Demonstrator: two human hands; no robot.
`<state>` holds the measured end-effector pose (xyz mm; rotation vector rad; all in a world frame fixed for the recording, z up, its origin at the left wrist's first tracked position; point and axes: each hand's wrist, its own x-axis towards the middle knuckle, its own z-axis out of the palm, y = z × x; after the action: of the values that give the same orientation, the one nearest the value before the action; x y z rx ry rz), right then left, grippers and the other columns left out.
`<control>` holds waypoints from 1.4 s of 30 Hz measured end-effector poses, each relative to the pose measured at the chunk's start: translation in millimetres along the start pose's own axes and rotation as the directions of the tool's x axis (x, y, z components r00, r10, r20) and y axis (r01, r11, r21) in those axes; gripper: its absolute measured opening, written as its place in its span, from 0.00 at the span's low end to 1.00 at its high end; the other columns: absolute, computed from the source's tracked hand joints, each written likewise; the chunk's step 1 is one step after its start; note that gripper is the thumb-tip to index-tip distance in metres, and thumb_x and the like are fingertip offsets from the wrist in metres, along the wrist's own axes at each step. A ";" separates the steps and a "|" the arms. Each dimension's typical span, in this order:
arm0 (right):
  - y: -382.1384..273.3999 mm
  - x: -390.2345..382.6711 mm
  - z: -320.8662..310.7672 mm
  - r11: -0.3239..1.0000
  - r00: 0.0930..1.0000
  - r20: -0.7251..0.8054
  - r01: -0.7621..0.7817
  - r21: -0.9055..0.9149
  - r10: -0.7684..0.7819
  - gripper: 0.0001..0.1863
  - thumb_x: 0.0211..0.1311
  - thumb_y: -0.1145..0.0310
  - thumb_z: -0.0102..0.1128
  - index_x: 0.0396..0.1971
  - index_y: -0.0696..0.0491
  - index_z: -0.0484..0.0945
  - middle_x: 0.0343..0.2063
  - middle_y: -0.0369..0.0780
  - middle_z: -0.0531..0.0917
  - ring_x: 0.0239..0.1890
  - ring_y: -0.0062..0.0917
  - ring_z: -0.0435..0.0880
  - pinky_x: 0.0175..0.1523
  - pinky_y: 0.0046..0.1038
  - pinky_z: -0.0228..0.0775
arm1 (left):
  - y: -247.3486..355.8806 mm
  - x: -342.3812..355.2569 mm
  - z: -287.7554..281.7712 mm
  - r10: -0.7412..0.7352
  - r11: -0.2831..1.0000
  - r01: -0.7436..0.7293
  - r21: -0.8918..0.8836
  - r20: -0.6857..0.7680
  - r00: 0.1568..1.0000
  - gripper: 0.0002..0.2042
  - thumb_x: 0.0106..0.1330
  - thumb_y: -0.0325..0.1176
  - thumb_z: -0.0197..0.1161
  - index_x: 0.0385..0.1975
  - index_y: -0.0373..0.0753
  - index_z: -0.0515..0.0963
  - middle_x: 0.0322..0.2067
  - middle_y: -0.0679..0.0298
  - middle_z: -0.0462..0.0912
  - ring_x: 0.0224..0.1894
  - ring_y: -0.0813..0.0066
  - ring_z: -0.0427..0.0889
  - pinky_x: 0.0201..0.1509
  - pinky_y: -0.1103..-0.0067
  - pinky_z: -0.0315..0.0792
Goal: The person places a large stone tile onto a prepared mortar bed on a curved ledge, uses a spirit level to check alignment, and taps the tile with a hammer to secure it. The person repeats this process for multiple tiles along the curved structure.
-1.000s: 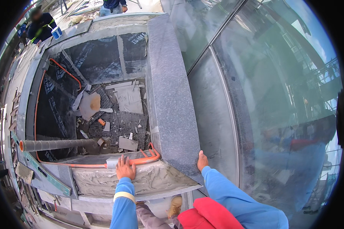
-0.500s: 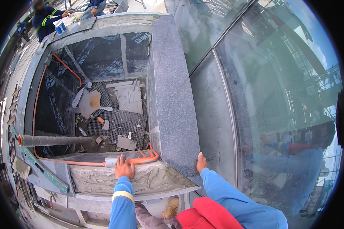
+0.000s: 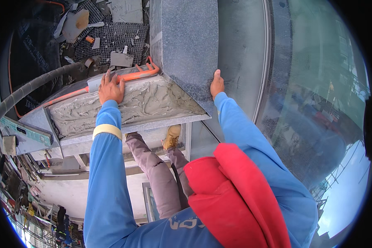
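Note:
My left hand [image 3: 111,90] lies with its fingers spread over the mortar-covered ledge [image 3: 153,97]. Its fingertips reach the grey box [image 3: 94,84] and the orange conduit [image 3: 138,75] along the inner edge. At the outer edge of a long, speckled grey stone slab [image 3: 189,45], my right hand [image 3: 217,85] is closed against the side. One digit of it points up and the other fingers are mostly hidden. Rough, wet-looking mortar runs up to the slab's slanted end.
Inside the dark-lined pit lie black grid mats [image 3: 107,39], broken tile pieces [image 3: 122,60] and rubble. A wrapped pipe [image 3: 33,87] leans over its left side. A green spirit level [image 3: 27,131] rests on the left rim. Glass panels [image 3: 326,74] stand to the right; my boot [image 3: 172,137] is below.
The view has tilted down toward my body, so the pit sits higher in the picture and more of my arms and legs shows. Both hands stay at about the same places.

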<state>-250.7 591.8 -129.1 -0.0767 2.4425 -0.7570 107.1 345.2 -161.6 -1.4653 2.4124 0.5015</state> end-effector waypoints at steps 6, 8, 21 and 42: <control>-6.9 -3.3 -0.5 0.998 0.998 0.038 -0.045 0.038 0.044 0.44 0.78 0.36 0.32 0.63 0.66 0.73 0.62 0.57 0.77 0.67 0.51 0.73 0.71 0.40 0.61 | -0.1 2.6 2.2 0.004 1.000 -0.004 0.010 -0.007 1.000 0.27 0.74 0.56 0.51 0.64 0.47 0.78 0.75 0.61 0.62 0.77 0.58 0.59 0.76 0.59 0.61; -2.6 -2.3 -0.1 0.997 0.998 0.037 -0.058 0.058 0.056 0.44 0.78 0.36 0.33 0.64 0.66 0.73 0.63 0.56 0.77 0.67 0.50 0.72 0.71 0.40 0.60 | -0.6 2.2 4.6 0.004 1.000 -0.004 0.008 -0.001 1.000 0.27 0.74 0.56 0.51 0.64 0.47 0.78 0.75 0.61 0.62 0.77 0.58 0.59 0.75 0.59 0.62; 16.1 15.3 5.7 0.991 0.995 -0.018 -0.099 0.094 0.101 0.49 0.76 0.32 0.36 0.68 0.68 0.66 0.68 0.52 0.71 0.69 0.43 0.71 0.74 0.36 0.58 | -0.7 -1.7 -13.6 -0.015 0.998 0.017 -0.057 0.030 0.999 0.26 0.74 0.54 0.52 0.61 0.44 0.80 0.75 0.56 0.62 0.77 0.54 0.59 0.75 0.59 0.62; 15.8 12.5 4.3 0.984 0.991 -0.003 -0.130 0.121 0.131 0.51 0.74 0.29 0.38 0.68 0.69 0.65 0.68 0.54 0.71 0.69 0.44 0.70 0.74 0.37 0.56 | -1.2 -1.8 -19.0 -0.011 0.994 0.020 -0.104 0.086 0.996 0.26 0.73 0.54 0.52 0.62 0.43 0.78 0.76 0.56 0.60 0.79 0.53 0.55 0.75 0.57 0.62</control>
<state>-257.0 600.1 -146.7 0.1328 2.3789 -0.8458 107.9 337.9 -143.8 -1.4714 2.3391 0.6820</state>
